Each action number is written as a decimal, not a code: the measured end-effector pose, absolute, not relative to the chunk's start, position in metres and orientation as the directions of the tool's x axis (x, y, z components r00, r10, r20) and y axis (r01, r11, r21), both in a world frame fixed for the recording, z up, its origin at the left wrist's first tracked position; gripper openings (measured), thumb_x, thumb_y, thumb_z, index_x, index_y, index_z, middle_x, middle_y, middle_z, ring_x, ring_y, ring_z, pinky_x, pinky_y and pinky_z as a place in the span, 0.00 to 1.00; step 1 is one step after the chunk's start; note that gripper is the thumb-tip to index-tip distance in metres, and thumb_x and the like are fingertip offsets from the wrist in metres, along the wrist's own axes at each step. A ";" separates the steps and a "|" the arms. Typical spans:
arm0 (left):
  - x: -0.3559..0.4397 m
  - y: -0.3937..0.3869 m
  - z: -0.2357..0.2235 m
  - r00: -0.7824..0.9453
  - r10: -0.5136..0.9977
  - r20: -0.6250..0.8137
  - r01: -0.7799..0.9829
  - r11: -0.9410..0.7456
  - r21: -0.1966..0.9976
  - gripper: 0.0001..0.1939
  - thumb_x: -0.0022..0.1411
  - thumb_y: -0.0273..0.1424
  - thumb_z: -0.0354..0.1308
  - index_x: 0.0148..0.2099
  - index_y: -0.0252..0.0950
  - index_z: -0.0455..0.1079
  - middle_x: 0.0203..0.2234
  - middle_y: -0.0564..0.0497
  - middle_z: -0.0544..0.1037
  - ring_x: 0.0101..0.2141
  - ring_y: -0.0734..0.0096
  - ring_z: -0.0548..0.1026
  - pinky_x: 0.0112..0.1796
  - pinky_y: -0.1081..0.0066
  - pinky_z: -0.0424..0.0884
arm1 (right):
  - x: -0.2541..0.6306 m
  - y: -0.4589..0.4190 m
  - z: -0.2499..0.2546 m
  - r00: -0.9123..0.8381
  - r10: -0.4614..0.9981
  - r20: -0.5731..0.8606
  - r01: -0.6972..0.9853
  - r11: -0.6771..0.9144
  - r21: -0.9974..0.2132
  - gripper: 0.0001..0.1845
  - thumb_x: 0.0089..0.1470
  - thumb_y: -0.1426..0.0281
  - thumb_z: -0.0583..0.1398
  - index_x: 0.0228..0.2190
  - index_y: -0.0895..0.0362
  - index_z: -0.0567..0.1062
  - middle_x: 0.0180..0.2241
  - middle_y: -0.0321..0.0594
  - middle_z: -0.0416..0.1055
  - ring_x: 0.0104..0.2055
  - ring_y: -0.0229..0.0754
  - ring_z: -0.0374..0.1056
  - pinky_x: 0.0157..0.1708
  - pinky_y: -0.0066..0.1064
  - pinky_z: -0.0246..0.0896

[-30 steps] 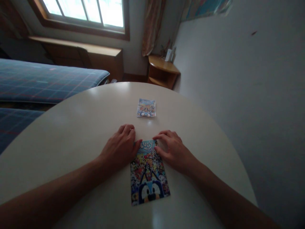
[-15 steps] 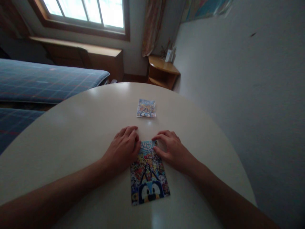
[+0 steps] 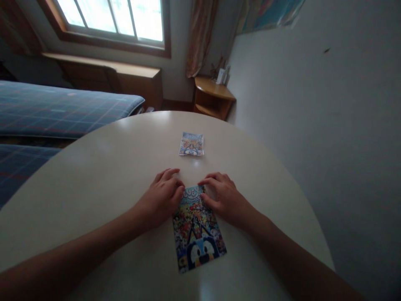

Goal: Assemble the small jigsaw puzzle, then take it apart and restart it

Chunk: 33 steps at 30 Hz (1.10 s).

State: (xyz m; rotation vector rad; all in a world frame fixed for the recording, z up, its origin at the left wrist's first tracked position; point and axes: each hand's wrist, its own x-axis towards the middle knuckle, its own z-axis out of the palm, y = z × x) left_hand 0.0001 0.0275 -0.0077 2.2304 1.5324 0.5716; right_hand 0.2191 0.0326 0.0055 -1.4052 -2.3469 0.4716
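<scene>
Table [image 3: 250, 154] cut off below, card [image 3: 199, 232] partly behind left hand [image 3: 163, 198], lettering [image 3: 191, 192] blurred

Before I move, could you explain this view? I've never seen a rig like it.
There's no machine: each grip is a person's bare hand, seen from a camera worn on the head, looking forward and down. On the pale table lies a colourful printed sheet, with a smaller printed piece beyond it. The left hand is at the sheet's upper left edge; the right hand, thumb and forefinger apart, is at its upper right corner. I can't tell whether either hand really holds it.
</scene>
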 end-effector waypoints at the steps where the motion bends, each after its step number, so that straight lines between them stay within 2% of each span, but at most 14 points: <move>1: -0.001 0.028 -0.008 0.317 0.943 0.099 0.782 -0.319 0.536 0.17 0.68 0.36 0.43 0.39 0.36 0.73 0.59 0.43 0.66 0.62 0.54 0.56 0.61 0.52 0.56 | 0.218 0.032 0.006 -0.435 0.890 0.137 0.769 0.446 -0.458 0.14 0.54 0.69 0.62 0.44 0.52 0.75 0.47 0.44 0.70 0.50 0.49 0.63 0.52 0.45 0.58; 6: -0.002 0.030 -0.008 0.297 0.951 0.085 0.775 -0.292 0.560 0.18 0.68 0.37 0.44 0.39 0.37 0.75 0.60 0.44 0.66 0.63 0.54 0.57 0.61 0.52 0.56 | 0.217 0.029 0.009 -0.452 0.884 0.115 0.774 0.453 -0.441 0.15 0.57 0.68 0.61 0.46 0.54 0.75 0.48 0.45 0.70 0.51 0.48 0.63 0.53 0.45 0.58; 10: -0.001 0.030 -0.006 0.294 0.953 0.079 0.781 -0.287 0.555 0.19 0.67 0.36 0.44 0.39 0.36 0.75 0.60 0.44 0.66 0.63 0.54 0.56 0.62 0.52 0.55 | 0.218 0.025 0.010 -0.500 0.858 0.117 0.756 0.498 -0.425 0.28 0.53 0.55 0.64 0.52 0.54 0.72 0.52 0.47 0.68 0.54 0.51 0.61 0.55 0.46 0.56; 12: -0.001 0.030 -0.006 0.300 0.951 0.071 0.784 -0.288 0.549 0.18 0.67 0.36 0.44 0.40 0.36 0.75 0.60 0.43 0.65 0.63 0.54 0.55 0.62 0.53 0.54 | 0.218 0.025 0.010 -0.507 0.855 0.108 0.755 0.502 -0.422 0.32 0.50 0.53 0.66 0.53 0.55 0.71 0.53 0.47 0.67 0.55 0.52 0.61 0.56 0.46 0.56; 18: 0.000 0.031 -0.006 0.294 0.955 0.038 0.781 -0.263 0.567 0.19 0.67 0.37 0.44 0.41 0.35 0.75 0.62 0.42 0.63 0.64 0.53 0.53 0.62 0.53 0.53 | 0.218 0.025 0.010 -0.503 0.858 0.103 0.756 0.495 -0.428 0.30 0.50 0.53 0.66 0.51 0.53 0.72 0.53 0.47 0.67 0.55 0.51 0.61 0.56 0.46 0.56; 24: 0.002 0.027 -0.006 0.291 0.955 0.063 0.760 -0.270 0.590 0.18 0.67 0.37 0.43 0.39 0.36 0.73 0.59 0.43 0.66 0.62 0.55 0.57 0.62 0.52 0.55 | 0.219 0.026 0.011 -0.507 0.858 0.089 0.754 0.491 -0.436 0.30 0.49 0.54 0.66 0.51 0.52 0.72 0.53 0.46 0.67 0.55 0.51 0.60 0.56 0.46 0.55; 33: 0.004 0.024 -0.006 0.297 0.951 0.082 0.729 -0.281 0.624 0.16 0.67 0.36 0.44 0.41 0.37 0.73 0.57 0.43 0.66 0.62 0.56 0.56 0.61 0.51 0.55 | 0.217 0.027 0.013 -0.519 0.851 0.080 0.744 0.496 -0.447 0.28 0.49 0.53 0.66 0.51 0.50 0.73 0.52 0.46 0.66 0.55 0.52 0.60 0.56 0.48 0.55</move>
